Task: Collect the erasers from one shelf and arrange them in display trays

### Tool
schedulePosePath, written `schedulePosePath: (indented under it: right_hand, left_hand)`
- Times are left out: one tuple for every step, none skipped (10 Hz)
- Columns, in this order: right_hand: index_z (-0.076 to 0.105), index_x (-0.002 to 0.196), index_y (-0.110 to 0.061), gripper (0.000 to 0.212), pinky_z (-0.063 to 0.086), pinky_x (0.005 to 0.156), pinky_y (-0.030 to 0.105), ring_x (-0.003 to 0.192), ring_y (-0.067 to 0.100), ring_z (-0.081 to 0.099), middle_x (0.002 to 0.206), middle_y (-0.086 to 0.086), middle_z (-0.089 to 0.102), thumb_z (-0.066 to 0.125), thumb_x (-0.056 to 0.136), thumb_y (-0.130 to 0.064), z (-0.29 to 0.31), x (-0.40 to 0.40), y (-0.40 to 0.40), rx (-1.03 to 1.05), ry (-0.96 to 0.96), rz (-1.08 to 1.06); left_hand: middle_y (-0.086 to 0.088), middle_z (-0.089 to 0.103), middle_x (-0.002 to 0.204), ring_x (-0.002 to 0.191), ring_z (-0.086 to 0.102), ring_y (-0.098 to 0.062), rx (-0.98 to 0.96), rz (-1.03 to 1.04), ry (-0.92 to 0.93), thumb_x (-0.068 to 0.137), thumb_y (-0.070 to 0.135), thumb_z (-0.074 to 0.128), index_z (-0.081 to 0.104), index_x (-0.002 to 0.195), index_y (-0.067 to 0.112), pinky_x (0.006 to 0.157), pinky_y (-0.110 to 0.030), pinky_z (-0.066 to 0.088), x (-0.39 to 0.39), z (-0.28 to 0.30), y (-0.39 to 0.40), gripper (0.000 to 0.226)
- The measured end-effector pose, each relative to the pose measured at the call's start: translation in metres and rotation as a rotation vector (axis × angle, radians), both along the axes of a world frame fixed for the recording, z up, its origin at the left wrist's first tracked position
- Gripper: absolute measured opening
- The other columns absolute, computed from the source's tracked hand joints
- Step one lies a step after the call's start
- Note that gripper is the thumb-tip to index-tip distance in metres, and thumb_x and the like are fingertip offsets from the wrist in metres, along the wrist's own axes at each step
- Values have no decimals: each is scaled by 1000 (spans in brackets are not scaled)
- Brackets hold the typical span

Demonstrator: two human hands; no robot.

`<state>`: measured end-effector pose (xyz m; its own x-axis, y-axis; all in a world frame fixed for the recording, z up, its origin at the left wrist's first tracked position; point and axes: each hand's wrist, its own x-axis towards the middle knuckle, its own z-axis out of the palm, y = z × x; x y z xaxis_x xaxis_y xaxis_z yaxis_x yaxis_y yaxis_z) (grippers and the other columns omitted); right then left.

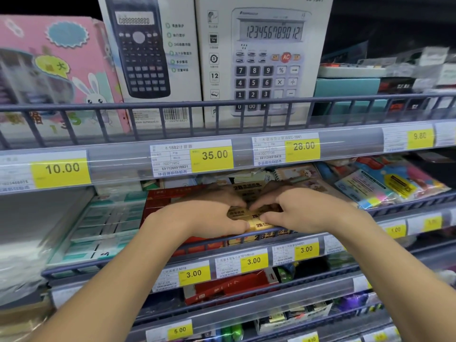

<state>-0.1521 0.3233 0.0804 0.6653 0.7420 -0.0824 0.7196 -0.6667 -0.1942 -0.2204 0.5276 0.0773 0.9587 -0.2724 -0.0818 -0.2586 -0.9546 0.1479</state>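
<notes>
Yellow erasers (256,219) sit in a small bunch in the middle of the frame, on the middle shelf, just behind its low front rail (246,236). Dark print shows on their tops. More of them seem to lie further back, half hidden by the hands.

Both hands come together over the bunch. The left hand (209,217) curls round the left side, thumb low at the front. The right hand (296,209) curls round the right side, with its fingertips (267,216) pinching the front erasers. So both hands are gripping erasers, not hanging loose.

I think the erasers are light and a bit soft, but they keep their shape. They look like loose little blocks, so a few could slip out if the squeeze is weak. Pressing in from both ends of the bunch, with thumbs under the front edge, looks like the safest hold.

A red box (167,201) lies just beside the erasers on the left. Colourful packets (385,183) lie to the right, near but apart.

Room is tight. The shelf edge with yellow price tags (212,155) hangs just above the hands, and the rail is in front. The hands would need to lift a little, then pull back toward the bottom of the frame. I cannot see any display trays.
</notes>
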Motion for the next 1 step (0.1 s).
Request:
schedulePosePath:
  right_hand:
    - [56,133,-47,33,48,89,24,107,6,58,128,-19,64,49,101,-44,-5,-6,-2,101,-32,-1]
  left_hand:
    - [5,63,132,120,55,-4,-79,13,-40,102,50,56,61,139,27,99,-19,42,-8,-3,0,44]
